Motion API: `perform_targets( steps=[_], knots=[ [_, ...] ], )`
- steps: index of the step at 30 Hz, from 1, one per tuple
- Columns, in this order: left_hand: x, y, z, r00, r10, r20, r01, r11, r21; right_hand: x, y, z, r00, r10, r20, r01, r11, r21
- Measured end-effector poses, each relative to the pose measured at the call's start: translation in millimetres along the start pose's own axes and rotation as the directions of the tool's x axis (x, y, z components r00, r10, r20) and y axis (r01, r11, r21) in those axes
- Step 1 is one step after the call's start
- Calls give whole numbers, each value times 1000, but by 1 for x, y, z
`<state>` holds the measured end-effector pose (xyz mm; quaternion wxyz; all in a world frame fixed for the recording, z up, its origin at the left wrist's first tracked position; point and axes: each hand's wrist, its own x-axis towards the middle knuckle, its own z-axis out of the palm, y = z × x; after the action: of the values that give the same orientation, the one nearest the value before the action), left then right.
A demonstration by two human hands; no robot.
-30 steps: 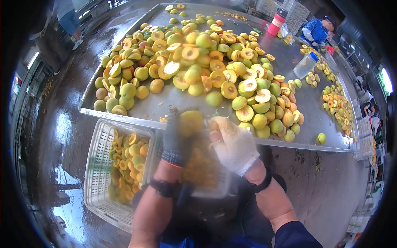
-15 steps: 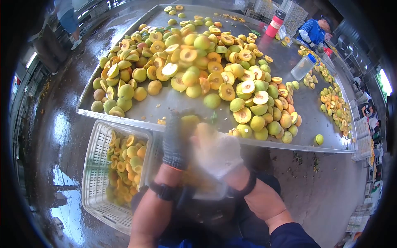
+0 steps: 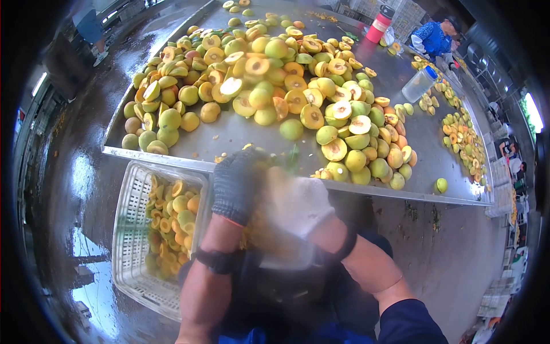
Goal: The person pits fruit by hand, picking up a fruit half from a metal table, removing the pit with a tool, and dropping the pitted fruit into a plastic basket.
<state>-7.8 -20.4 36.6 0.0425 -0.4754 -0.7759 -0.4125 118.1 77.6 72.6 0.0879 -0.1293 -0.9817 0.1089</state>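
My left hand, in a dark grey knitted glove, is held just in front of the table's near edge with its fingers curled inward. Close beside it is my right hand, in a white glove, also closed. A hazy smear covers the space between them; something yellowish shows there, but I cannot make out what either hand grips. Beyond the hands, a heap of yellow-green stone fruit, many halved and some whole, lies on the metal table.
A white plastic crate with fruit halves stands below the table at left. On the table are a clear blue-capped bottle, a red flask and smaller fruit piles. A person in blue is at the far right side.
My left hand's fingers were stretched upward and are now curled in. The fruit seen between the hands is now lost in the blur. The view has tilted slightly.
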Motion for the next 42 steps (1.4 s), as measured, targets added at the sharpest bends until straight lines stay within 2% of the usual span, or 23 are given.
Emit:
perform_targets(
  steps=[2,5,7,11,14,16,17,18,19,20,22,23,25,27,29,32,33,34,36,38,39,41,42],
  knots=[
    [-3,-6,6,992,-127,1,127,985,-119,0,2,19,996,-9,-83,10,1000,10],
    [-16,-40,38,959,-277,-49,239,893,-380,2,-2,26,999,34,-21,-35,999,-18],
    [-15,-37,40,951,-305,-61,249,865,-435,3,-1,16,999,16,36,-17,999,41],
    [-11,-16,23,963,-267,-25,246,918,-311,7,10,6,996,-33,88,21,991,131],
    [-11,-25,20,972,-216,94,233,936,-263,5,17,22,993,-79,86,74,995,61],
    [-15,-38,27,958,-245,147,281,901,-331,1,14,32,999,-38,25,36,997,67],
    [-16,-44,34,945,-295,144,328,850,-411,1,13,34,1000,-20,-7,20,998,65],
    [-14,-40,35,958,-275,85,286,873,-396,0,13,34,1000,-15,-11,16,995,94],
    [-12,-35,34,967,-254,26,245,894,-375,0,12,31,1000,-10,-17,12,992,123],
    [-13,-28,32,986,-146,-77,124,963,-237,-1,11,29,1000,-1,-21,5,988,156],
    [-13,-26,33,986,-135,-98,111,970,-218,2,12,19,999,8,49,-15,988,155],
    [-15,-36,39,971,-239,-20,218,914,-342,3,13,16,996,12,86,-25,988,154],
    [-14,-33,37,931,-352,100,361,833,-419,1,14,26,1000,-3,15,1,992,123],
    [-9,-27,29,909,-391,142,415,838,-354,-1,17,35,999,-22,-32,25,993,111],
    [-15,-30,39,895,-442,56,405,754,-517,3,17,37,995,-61,-77,70,991,111],
    [-16,-19,39,894,-446,-47,331,727,-602,-3,8,25,934,-48,-355,142,959,244],
    [-15,-16,37,897,-437,-72,309,734,-605,-3,6,27,943,-12,-332,104,960,259],
    [-15,-13,30,906,-424,-8,344,745,-572,-3,3,30,952,27,-304,61,959,276],
    [-16,-12,34,896,-443,-18,321,675,-665,-2,3,32,958,74,-275,15,951,308],
    [-15,-11,34,915,-400,-55,278,723,-633,0,1,29,957,91,-274,0,949,316],
    [-15,-9,30,936,-344,-81,247,800,-547,1,0,29,957,99,-272,-7,947,320],
    [-14,-8,30,927,-364,-85,252,777,-577,1,0,28,954,80,-290,13,952,306],
    [-15,-8,35,896,-440,-58,283,667,-689,1,1,28,952,71,-298,22,954,300]
  ],
)
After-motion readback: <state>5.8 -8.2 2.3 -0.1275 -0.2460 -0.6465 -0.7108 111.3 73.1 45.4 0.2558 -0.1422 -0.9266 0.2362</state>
